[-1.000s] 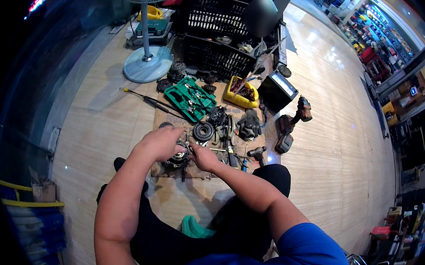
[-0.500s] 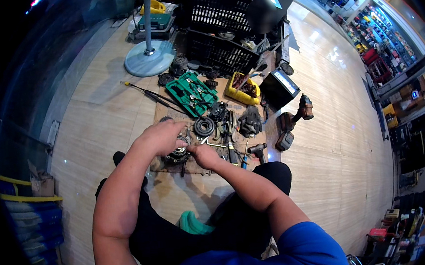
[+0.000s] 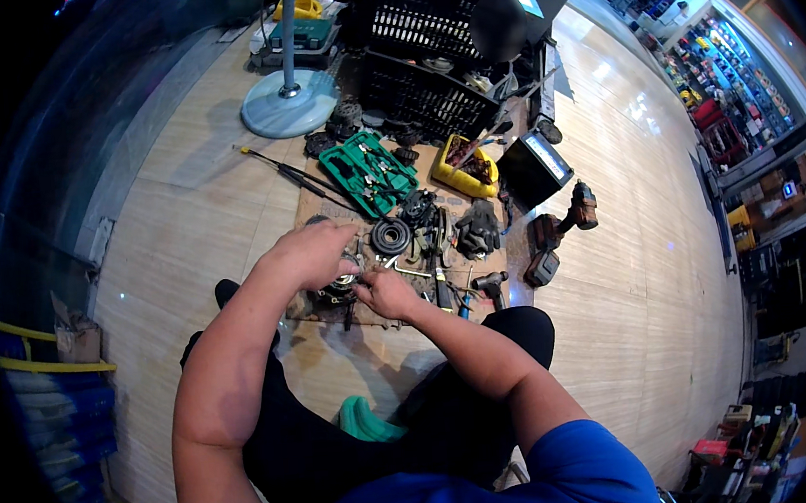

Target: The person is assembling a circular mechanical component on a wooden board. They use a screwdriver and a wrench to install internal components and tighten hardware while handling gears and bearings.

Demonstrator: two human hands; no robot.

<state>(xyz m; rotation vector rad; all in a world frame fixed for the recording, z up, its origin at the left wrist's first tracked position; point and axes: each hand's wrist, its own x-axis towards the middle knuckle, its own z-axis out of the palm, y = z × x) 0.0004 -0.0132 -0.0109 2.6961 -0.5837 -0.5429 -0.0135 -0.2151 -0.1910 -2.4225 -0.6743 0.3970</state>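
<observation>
One pale tiled floor (image 3: 633, 329) is carrying the whole layout. Two black crates (image 3: 420, 91) are standing stacked beyond the far edge of a cardboard sheet (image 3: 310, 205), and a fan's round base (image 3: 291, 105) is standing beyond its far left corner. A black box (image 3: 535, 169) is sitting off the far right corner. On the sheet, an open green tool case (image 3: 369, 172) is lying toward the far edge, with a yellow tub (image 3: 462, 186) near the far right corner. A cordless power tool (image 3: 544, 232) is lying past the right edge.

Near the left edge, toward the near left corner, a dark round assembly (image 3: 339, 291) is sitting between the hands. The left hand (image 3: 310, 255) is arching over it, thumb at its top; the right hand (image 3: 389, 294) is curling its fingers beside it. Whether either is gripping anything, I cannot tell.

The work is looking partway along: a dark ring part (image 3: 390, 236) is already lying loose near the sheet's middle, while the assembly is showing exposed metal. How much is remaining, the view is not revealing.
</observation>
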